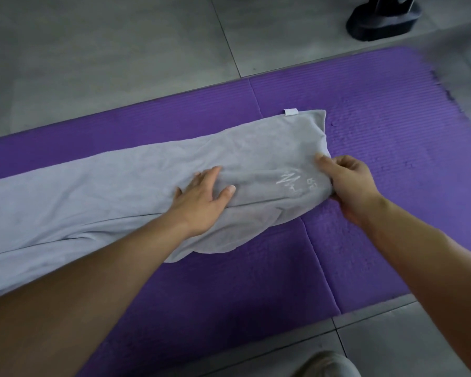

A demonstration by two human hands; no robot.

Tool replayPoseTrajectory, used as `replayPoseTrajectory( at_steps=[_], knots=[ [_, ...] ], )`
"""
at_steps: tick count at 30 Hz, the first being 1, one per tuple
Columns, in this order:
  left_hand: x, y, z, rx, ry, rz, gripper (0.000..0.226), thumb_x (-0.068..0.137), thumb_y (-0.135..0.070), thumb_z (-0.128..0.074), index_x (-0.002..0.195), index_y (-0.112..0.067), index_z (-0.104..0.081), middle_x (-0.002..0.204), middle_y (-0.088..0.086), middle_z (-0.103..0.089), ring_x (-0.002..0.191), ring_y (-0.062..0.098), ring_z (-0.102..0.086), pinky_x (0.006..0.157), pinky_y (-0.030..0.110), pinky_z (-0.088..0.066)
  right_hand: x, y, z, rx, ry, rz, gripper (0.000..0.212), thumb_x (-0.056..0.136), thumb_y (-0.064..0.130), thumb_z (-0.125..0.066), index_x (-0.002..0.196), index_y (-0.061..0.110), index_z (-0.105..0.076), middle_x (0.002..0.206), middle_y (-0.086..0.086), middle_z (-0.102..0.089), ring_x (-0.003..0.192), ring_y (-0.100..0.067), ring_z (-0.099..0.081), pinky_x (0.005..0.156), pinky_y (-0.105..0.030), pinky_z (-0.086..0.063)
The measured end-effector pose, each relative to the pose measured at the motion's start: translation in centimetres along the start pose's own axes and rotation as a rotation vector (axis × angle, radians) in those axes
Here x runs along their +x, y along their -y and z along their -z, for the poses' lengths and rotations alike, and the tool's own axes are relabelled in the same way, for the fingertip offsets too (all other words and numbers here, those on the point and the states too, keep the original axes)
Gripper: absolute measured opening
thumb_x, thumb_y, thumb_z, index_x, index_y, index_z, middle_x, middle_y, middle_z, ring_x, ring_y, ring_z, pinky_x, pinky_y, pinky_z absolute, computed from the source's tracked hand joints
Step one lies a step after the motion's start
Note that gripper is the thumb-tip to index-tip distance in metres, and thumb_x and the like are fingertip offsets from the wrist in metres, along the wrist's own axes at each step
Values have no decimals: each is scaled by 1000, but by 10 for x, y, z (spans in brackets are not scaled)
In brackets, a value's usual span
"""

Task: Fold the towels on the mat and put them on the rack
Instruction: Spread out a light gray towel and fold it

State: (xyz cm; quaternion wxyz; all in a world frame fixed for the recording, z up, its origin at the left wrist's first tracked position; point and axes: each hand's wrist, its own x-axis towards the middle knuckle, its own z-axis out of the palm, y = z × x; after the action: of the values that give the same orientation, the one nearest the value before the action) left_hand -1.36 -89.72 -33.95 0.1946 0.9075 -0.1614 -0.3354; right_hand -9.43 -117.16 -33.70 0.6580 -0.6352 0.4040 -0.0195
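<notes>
- A long pale grey soft-cloth towel [120, 191] lies lengthwise on a purple ribbed foam mat [378, 118]. It runs out of view at the left, and its right end stops well short of the mat's right edge.
- The towel is rumpled rather than flat, with soft creases across the top. Along its near side a lower layer bulges out from under the upper one, towards the mat's near edge.
- A small white fabric loop tag [291, 112] sticks out at the towel's far right corner, lying on the mat.
- White stitched lettering [297, 182] sits near the right end of the towel, between the two hands; it is too creased to read.
- The left hand [201, 197] rests flat on the top of the towel, with the fingers straight and the thumb spread to the side.
- The right hand [348, 183] pinches the right end of the towel, thumb on top and fingers curled under the edge.
- The hands are apart, both on the right part of the towel.
- The mat lies on a grey tiled floor [93, 50], with fold seams across it.
- A black rounded stand base [384, 20] stands on the floor beyond the mat's far edge.
</notes>
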Motion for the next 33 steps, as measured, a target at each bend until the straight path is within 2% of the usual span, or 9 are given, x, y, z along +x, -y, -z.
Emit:
replayPoseTrajectory(
  at_steps=[5, 10, 13, 15, 17, 19, 27, 30, 33],
  knots=[
    [4, 5, -11, 167, 19, -8, 72, 99, -69, -20, 161, -38, 2, 170, -8, 10, 155, 13, 15, 125, 53, 3, 6, 10, 41, -308, 37, -48, 34, 79, 43, -83, 89, 14, -68, 87, -4, -76, 74, -19, -71, 65, -34, -58],
    [6, 4, -21, 281, 2, 7, 78, 96, -72, -21, 161, -35, 2, 168, -4, 19, 154, 17, 21, 123, 56, 4, -4, 10, 61, -718, 139, -180, 60, 76, 64, -76, 93, 7, -74, 91, -13, -75, 87, -30, -73, 75, -44, -59],
    [6, 2, -28, 306, -20, 7, 76, 97, -72, -23, 160, -37, 0, 168, -1, 21, 153, 20, 23, 123, 56, 8, -13, 3, 64, -682, 241, -136, 27, 88, 35, -75, 88, 8, -74, 84, -8, -76, 82, -25, -71, 71, -36, -55],
    [5, 0, -31, 308, -31, 13, 74, 97, -72, -24, 160, -39, -3, 168, 0, 20, 153, 21, 23, 123, 57, 8, -15, -7, 63, -386, 191, -69, 14, 96, 18, -64, 89, 8, -70, 80, -5, -72, 77, -23, -66, 70, -36, -54],
    [6, -3, -32, 285, -39, 32, 73, 97, -72, -23, 159, -40, -5, 168, 1, 19, 154, 21, 22, 122, 58, 8, -16, -15, 60, -151, 32, -15, 15, 100, 20, -56, 90, 14, -65, 77, -1, -63, 72, -17, -58, 67, -35, -52],
    [7, -8, -32, 245, -52, 53, 71, 96, -73, -19, 159, -41, -8, 169, 1, 16, 154, 21, 20, 122, 59, 7, -14, -21, 57, -144, -94, 15, 16, 100, 27, -52, 89, 19, -61, 82, 1, -59, 74, -15, -54, 67, -36, -50],
    [19, -11, -25, 265, -54, 85, 76, 96, -75, -17, 161, -38, -2, 169, -3, 16, 155, 20, 19, 122, 59, 7, -7, -34, 71, -948, -122, -43, 46, 100, 51, -36, 91, 11, -56, 84, -5, -61, 73, -23, -55, 68, -36, -41],
    [19, -8, -26, 292, -44, 63, 78, 97, -72, -27, 161, -36, -1, 169, -2, 18, 154, 21, 20, 123, 58, 6, -10, -35, 68, -1109, -213, -32, 53, 92, 65, -39, 96, 14, -52, 84, -4, -61, 76, -28, -58, 68, -39, -44],
    [17, -5, -25, 252, -114, 26, 75, 98, -66, -36, 161, -33, -10, 170, 1, 10, 156, 21, 14, 125, 54, 2, -13, -30, 59, -1088, -253, 148, 41, 93, 51, -50, 112, 15, -51, 108, -7, -56, 101, -33, -55, 75, -40, -41]
  ],
)
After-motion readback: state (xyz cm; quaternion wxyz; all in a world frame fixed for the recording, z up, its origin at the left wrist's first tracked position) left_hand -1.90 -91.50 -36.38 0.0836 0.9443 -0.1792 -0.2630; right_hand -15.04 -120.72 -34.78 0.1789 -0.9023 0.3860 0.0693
